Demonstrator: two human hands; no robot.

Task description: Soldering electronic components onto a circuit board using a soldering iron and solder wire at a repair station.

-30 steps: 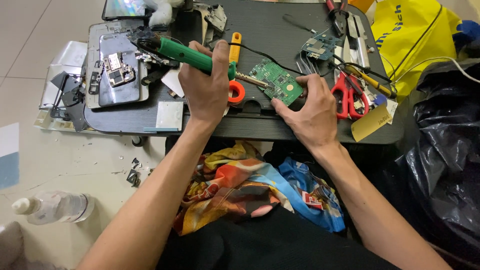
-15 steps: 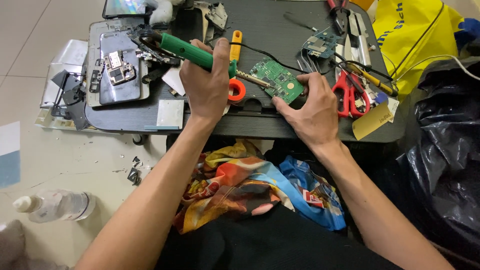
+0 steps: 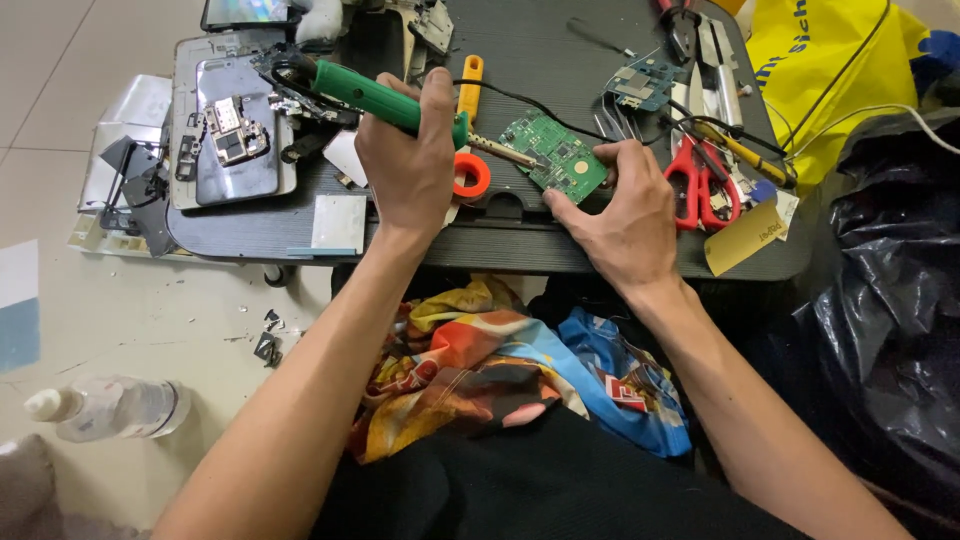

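Gripping a green-handled soldering iron (image 3: 385,98), my left hand (image 3: 410,165) is closed tightly around the grip while the metal tip reaches right to the near-left edge of a green circuit board (image 3: 555,152) lying on the dark work table (image 3: 420,235). My right hand (image 3: 620,205) rests on the board's near-right side, fingers spread flat and pinning it rather than clasping anything. Work looks under way, not finished, as I judge it: the tip sits on the board, though whether any joint has been made I cannot tell (the contact point is too small to read). An orange ring of tape (image 3: 470,175) lies just beside my left hand, and red-handled scissors (image 3: 700,185) lie right of the board. A second, smaller board (image 3: 640,85) sits farther off, and an opened phone (image 3: 232,130) lies at the table's left.
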